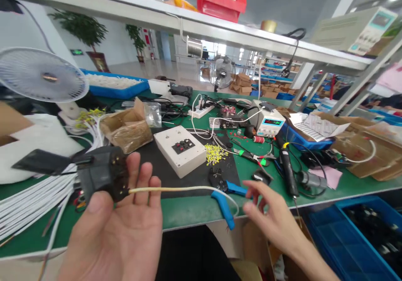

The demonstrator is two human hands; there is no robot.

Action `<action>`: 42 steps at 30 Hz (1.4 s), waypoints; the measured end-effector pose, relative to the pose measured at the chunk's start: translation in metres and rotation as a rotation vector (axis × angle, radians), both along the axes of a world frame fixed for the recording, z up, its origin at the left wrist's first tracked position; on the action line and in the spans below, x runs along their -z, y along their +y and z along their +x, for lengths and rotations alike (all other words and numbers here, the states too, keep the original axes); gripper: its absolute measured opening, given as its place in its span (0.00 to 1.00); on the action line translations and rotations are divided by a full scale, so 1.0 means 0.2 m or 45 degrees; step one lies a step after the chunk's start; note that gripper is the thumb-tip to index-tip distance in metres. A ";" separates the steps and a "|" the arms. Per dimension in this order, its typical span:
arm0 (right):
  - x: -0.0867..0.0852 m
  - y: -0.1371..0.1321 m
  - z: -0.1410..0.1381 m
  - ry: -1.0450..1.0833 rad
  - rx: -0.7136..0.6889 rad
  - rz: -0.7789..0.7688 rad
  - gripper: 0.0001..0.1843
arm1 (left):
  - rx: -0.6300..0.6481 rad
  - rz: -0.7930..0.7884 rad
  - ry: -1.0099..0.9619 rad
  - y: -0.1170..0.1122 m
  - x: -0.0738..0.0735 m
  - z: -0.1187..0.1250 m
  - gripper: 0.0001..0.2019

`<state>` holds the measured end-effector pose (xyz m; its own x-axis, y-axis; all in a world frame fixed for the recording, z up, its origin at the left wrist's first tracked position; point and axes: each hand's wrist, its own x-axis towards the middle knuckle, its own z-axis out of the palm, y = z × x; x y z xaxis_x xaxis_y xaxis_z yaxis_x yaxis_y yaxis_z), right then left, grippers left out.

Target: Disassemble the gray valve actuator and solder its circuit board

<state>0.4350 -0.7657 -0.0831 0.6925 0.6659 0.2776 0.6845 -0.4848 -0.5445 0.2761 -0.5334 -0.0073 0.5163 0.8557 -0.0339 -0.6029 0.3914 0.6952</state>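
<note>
My left hand (125, 235) holds a black plastic housing (100, 172) between thumb and fingers, palm up. A flat black piece (42, 161) sticks out from the housing to the left. From the housing's right side a thin pale cable (185, 188) runs across my fingers and curves down past the table edge. My right hand (271, 214) is in the air at the front edge, fingers apart and slightly curled, with nothing visible in them. Just left of it lie blue-handled crimping pliers (223, 207), one handle over the edge.
White cables (34, 203) lie in a bundle at left. A white box with a black socket panel (180, 149) stands mid-table beside yellow terminals (215, 154). Further right are a power supply (268, 122) and an electric screwdriver (287, 168). A metal shelf (176, 19) crosses above.
</note>
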 end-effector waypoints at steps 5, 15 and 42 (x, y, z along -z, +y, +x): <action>0.11 0.13 -0.20 -0.062 -0.182 0.013 0.12 | -0.076 0.013 -0.022 0.03 -0.06 -0.04 0.20; -0.10 0.11 0.07 -0.589 0.008 0.179 0.12 | -0.183 0.161 0.320 0.37 0.11 -0.11 0.19; -0.11 1.30 0.44 0.798 -0.588 0.783 0.09 | -0.277 2.015 1.571 0.99 0.31 0.09 0.26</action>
<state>0.5239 -0.5051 -0.0618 0.5411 0.7702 0.3376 0.2373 0.2453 -0.9400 0.2951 -0.3344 -0.0685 0.7129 0.5134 0.4776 0.4279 -0.8581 0.2838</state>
